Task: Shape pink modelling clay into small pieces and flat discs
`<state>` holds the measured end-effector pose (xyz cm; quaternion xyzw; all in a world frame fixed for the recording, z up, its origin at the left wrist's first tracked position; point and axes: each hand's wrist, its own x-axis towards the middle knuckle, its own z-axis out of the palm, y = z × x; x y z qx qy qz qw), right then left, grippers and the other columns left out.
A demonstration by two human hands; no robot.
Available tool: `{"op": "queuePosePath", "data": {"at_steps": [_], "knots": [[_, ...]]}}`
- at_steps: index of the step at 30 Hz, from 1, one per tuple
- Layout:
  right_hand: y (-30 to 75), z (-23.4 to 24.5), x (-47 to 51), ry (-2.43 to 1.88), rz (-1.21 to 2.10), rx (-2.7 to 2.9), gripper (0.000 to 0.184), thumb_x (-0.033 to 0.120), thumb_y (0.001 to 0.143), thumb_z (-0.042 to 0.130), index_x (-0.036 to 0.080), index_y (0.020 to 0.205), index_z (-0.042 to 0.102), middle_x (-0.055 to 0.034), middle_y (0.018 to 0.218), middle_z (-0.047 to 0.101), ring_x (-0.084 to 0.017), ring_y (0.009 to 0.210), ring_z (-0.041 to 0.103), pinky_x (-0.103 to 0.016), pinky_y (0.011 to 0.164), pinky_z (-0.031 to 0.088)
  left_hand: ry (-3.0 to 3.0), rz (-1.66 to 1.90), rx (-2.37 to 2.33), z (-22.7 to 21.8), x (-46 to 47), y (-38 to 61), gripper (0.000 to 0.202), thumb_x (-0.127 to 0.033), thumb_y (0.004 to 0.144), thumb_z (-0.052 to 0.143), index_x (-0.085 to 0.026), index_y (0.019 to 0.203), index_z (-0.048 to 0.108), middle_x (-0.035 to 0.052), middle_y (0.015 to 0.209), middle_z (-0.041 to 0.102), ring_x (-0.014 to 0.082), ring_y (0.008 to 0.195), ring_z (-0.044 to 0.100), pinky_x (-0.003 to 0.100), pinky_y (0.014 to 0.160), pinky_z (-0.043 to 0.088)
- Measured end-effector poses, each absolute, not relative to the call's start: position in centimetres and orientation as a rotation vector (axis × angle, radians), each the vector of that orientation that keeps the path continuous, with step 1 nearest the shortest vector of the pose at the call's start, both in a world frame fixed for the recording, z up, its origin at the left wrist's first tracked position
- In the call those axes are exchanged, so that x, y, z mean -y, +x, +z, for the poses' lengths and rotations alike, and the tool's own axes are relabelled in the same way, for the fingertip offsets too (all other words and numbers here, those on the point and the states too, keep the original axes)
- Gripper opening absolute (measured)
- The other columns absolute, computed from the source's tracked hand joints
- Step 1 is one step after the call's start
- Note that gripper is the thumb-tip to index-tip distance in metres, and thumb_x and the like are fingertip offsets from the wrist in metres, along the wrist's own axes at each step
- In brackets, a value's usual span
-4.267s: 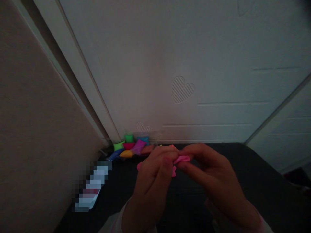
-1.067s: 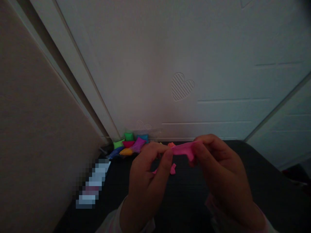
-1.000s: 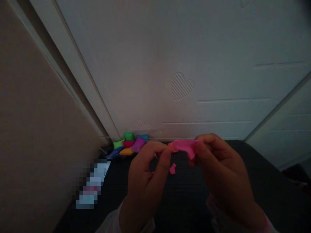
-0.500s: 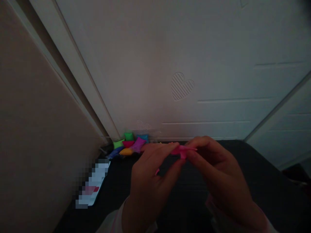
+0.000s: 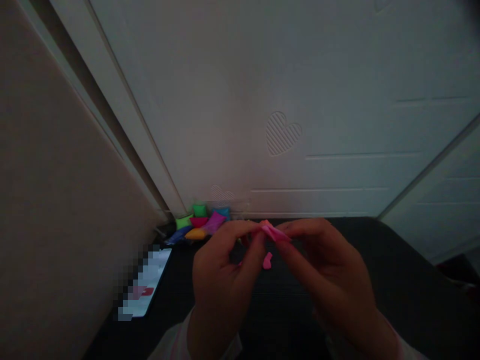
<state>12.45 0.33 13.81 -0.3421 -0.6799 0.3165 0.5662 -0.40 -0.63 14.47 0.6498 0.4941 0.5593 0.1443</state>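
Observation:
Both my hands meet above a dark surface in dim light. My left hand and my right hand pinch a small piece of pink clay between fingertips, folded to a short strip. A smaller pink bit lies on the dark surface just below the fingers. Pale sleeves show at both wrists.
A heap of small bright packets, green, red, purple, blue and orange, lies at the back left against a white panel with an embossed heart. A flat blurred card rests near the left wall.
The pink clay was stretched out wide between my hands a second ago; now it is pressed back into a short folded piece. My hands have come closer and sunk slightly.

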Motion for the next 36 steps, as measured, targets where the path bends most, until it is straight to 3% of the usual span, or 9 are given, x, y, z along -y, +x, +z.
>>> {"op": "queuePosePath", "data": {"at_steps": [6, 10, 16, 25, 30, 36], "knots": [[12.63, 13.63, -0.62, -0.825, 0.405, 1.748, 0.020, 0.010, 0.071, 0.051, 0.023, 0.086, 0.054, 0.0004, 0.083, 0.059, -0.012, 0.076, 0.054, -0.025, 0.067, 0.044, 1.812, 1.622, -1.390, 14.48, 1.14, 0.09, 0.020, -0.016, 0.068, 0.055, -0.023, 0.086, 0.060, -0.0006, 0.081, 0.064, 0.0136, 0.071, 0.059, 0.024, 0.065, 0.047], [12.69, 13.92, -0.95, -0.782, 0.331, 1.823, 0.020, 0.012, 0.071, 0.052, 0.022, 0.087, 0.056, -0.0020, 0.086, 0.058, -0.015, 0.080, 0.053, -0.029, 0.069, 0.044, 1.636, 1.601, -1.306, 14.60, 1.02, 0.20, 0.017, -0.017, 0.066, 0.058, -0.021, 0.083, 0.060, 0.0004, 0.079, 0.064, 0.0137, 0.070, 0.060, 0.023, 0.061, 0.049], [12.90, 14.04, -0.93, -0.711, 0.414, 1.828, 0.023, 0.010, 0.070, 0.053, 0.023, 0.088, 0.057, -0.0029, 0.088, 0.057, -0.016, 0.083, 0.052, -0.030, 0.070, 0.044, 1.378, 1.545, -1.095, 15.14, 0.54, 0.02, 0.008, -0.015, 0.066, 0.058, -0.019, 0.073, 0.059, -0.0013, 0.070, 0.064, 0.0112, 0.063, 0.060, 0.018, 0.051, 0.049], [12.66, 13.62, -0.72, -0.794, 0.560, 1.632, 0.022, 0.014, 0.072, 0.051, 0.023, 0.092, 0.051, -0.0018, 0.086, 0.054, -0.014, 0.079, 0.052, -0.027, 0.068, 0.044, 1.321, 1.479, -1.022, 14.96, 0.64, 0.02, 0.009, -0.015, 0.065, 0.058, -0.018, 0.072, 0.062, 0.0029, 0.076, 0.064, 0.0139, 0.064, 0.060, 0.022, 0.052, 0.051], [12.55, 13.67, -0.72, -0.823, 0.492, 1.588, 0.012, 0.013, 0.071, 0.053, 0.022, 0.078, 0.051, 0.0013, 0.073, 0.051, -0.011, 0.069, 0.050, -0.024, 0.060, 0.041, 1.259, 1.590, -0.971, 14.82, 0.58, 0.33, 0.011, -0.011, 0.062, 0.060, -0.020, 0.066, 0.064, -0.0008, 0.063, 0.064, 0.0114, 0.056, 0.059, 0.020, 0.048, 0.049], [12.28, 13.87, -0.37, -0.854, 0.477, 1.654, 0.015, 0.013, 0.075, 0.046, 0.022, 0.083, 0.055, -0.0008, 0.079, 0.055, -0.012, 0.073, 0.051, -0.025, 0.064, 0.041, 1.380, 1.611, -0.948, 14.56, 0.25, 0.05, 0.012, -0.010, 0.060, 0.062, -0.022, 0.064, 0.065, 0.0007, 0.073, 0.063, 0.0150, 0.073, 0.058, 0.023, 0.056, 0.050]]}}
